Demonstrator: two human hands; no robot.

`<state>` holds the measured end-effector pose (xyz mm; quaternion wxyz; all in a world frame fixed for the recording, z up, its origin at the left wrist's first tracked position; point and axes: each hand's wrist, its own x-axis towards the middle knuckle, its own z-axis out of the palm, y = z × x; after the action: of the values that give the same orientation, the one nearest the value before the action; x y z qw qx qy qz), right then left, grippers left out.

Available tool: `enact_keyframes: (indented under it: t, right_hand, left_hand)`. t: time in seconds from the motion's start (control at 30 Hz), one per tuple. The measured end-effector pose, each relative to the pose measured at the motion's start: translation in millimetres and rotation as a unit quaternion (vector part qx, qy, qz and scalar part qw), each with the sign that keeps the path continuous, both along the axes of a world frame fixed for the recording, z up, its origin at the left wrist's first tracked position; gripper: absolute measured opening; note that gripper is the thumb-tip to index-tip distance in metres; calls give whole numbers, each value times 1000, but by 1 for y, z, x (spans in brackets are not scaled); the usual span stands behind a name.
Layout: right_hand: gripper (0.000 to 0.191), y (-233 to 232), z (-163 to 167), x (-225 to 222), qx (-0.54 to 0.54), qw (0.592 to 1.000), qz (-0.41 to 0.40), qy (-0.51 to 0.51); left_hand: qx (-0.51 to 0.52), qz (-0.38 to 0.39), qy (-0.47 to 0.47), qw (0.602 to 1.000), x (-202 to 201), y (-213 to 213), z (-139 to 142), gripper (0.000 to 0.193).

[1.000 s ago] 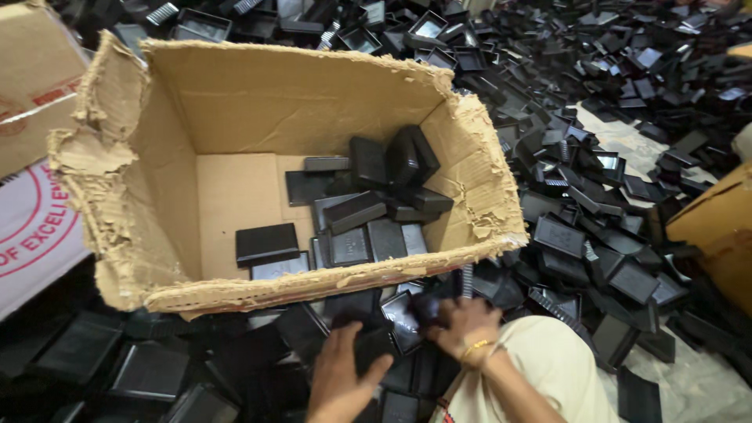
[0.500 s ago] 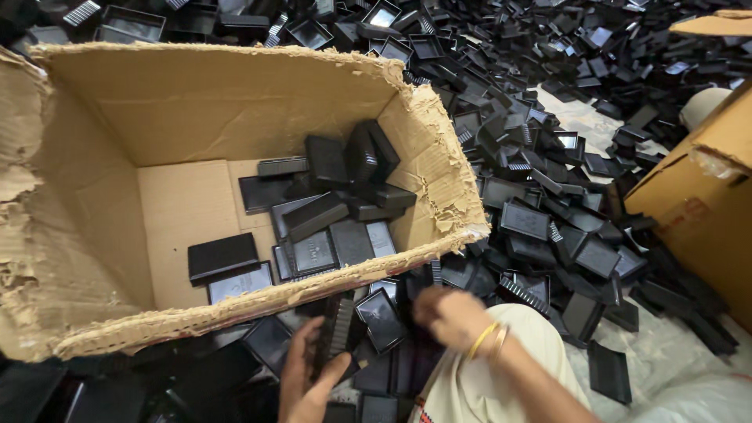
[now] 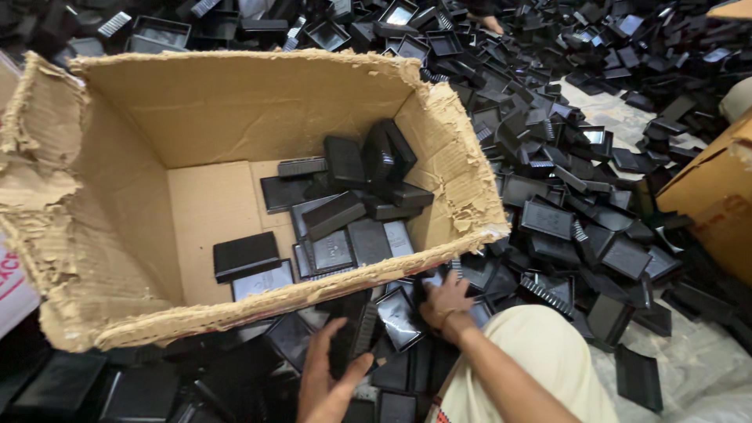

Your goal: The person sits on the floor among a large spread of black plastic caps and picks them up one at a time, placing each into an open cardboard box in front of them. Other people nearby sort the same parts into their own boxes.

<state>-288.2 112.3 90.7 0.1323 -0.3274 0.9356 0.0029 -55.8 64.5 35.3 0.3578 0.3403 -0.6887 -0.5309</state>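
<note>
A torn open cardboard box (image 3: pixel 235 110) stands in front of me with several flat black plastic trays (image 3: pixel 337 211) piled on its floor toward the right. Just below the box's ragged near edge, my left hand (image 3: pixel 325 380) grips a small stack of black trays (image 3: pixel 352 337) held on edge. My right hand (image 3: pixel 446 301), with a bangle at the wrist, reaches down onto black trays (image 3: pixel 399 317) lying on the floor beside the box's near right corner; its fingers rest on them and a firm hold is not visible.
Black plastic trays (image 3: pixel 564 180) cover the floor all around, thickest to the right and behind the box. A second cardboard box (image 3: pixel 713 196) stands at the right edge. My knee in pale cloth (image 3: pixel 540 360) is at the bottom right. Pale sheeting (image 3: pixel 697 368) shows under the trays.
The view has shifted left and slightly up relative to the box. My left hand has closed around the stack of trays; my right hand has moved a little toward the box's corner.
</note>
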Motion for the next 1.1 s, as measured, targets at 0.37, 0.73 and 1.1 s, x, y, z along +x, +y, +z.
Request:
enact_keyframes:
  t: [0.37,0.73,1.1]
  right_hand:
    - [39,83,-33,19,-442,840,186,-255]
    - [66,42,-20,81,-159,890,369,-217]
    - [105,20,-5,112,-69,961,264,-42]
  left_hand:
    - [-104,-102,-1,989,10,2,24,63]
    - [-94,80,-113,986,19,-21,22,53]
    - [-8,106,-140,984,33,-25,25,53]
